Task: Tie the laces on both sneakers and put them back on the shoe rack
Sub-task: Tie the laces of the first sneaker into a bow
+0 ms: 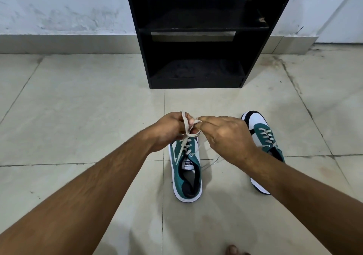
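Two green-and-white sneakers stand on the tiled floor, toes pointing away from me. The left sneaker [186,173] is in the middle, its toe hidden under my hands. My left hand [168,130] and my right hand [225,136] meet above it, each pinching a part of its cream lace [186,126], which is pulled up taut from the eyelets. The right sneaker [262,131] lies to the right, partly covered by my right forearm. A black shoe rack [253,58] stands against the wall straight ahead, its shelves bare.
Pale floor tiles [78,107] spread all around the sneakers. A white scuffed wall [59,9] with a tiled skirting runs behind the rack. Toes of a foot [233,249] show at the bottom edge.
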